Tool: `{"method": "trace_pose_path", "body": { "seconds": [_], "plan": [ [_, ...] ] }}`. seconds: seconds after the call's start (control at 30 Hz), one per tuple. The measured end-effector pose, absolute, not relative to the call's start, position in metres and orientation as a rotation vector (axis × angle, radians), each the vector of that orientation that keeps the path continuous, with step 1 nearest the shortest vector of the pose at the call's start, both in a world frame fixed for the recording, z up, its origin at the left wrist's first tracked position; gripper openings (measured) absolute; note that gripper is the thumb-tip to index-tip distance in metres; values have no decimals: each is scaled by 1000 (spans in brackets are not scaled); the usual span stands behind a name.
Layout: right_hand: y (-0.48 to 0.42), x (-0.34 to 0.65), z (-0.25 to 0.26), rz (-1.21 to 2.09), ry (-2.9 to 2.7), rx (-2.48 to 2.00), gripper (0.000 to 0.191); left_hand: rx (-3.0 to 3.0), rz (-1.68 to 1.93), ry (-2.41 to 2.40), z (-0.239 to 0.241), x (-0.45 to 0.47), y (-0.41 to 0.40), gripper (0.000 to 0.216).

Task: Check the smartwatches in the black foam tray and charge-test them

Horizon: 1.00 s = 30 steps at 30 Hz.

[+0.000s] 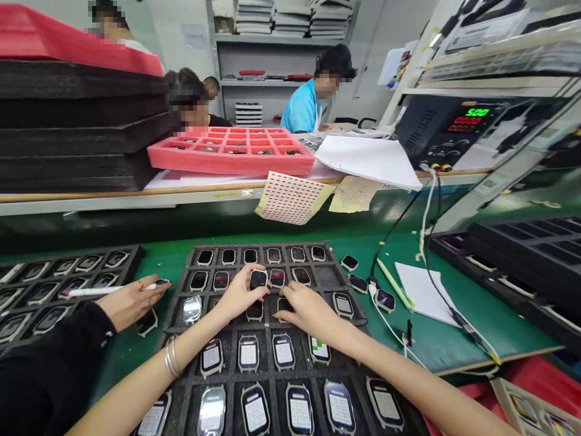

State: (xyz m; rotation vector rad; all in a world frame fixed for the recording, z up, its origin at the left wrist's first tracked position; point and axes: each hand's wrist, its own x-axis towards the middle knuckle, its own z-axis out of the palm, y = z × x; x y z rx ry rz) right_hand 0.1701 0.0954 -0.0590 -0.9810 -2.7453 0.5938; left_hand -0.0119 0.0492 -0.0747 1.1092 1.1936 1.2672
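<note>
Green bench (447, 339), left hand (238, 297), one smartwatch (258, 280)

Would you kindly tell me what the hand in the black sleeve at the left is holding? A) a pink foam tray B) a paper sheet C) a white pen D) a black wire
C: the hand in the black sleeve grips a slim white pen.

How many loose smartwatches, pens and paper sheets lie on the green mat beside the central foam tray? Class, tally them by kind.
Loose smartwatches: 4
Yellow-green pen: 1
White paper sheet: 1
Total: 6
</note>
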Motion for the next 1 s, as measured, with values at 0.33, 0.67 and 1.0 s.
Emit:
{"method": "trace_pose_path", "body": {
  "seconds": [0.33, 0.67, 1.0],
  "plan": [
    [112, 173, -26, 1477, -2137, -701, 24, 1421, 1342, 1408, -72, -16, 45, 33],
    [135, 160, -44, 1906, -1607, -852, 44, 1513, 1338, 1530, -71, -19, 46, 33],
    [139, 159, -51, 2047, -1644, -700, 54, 1503, 1304, 1563, -77, -23, 52, 33]
  ]
}}
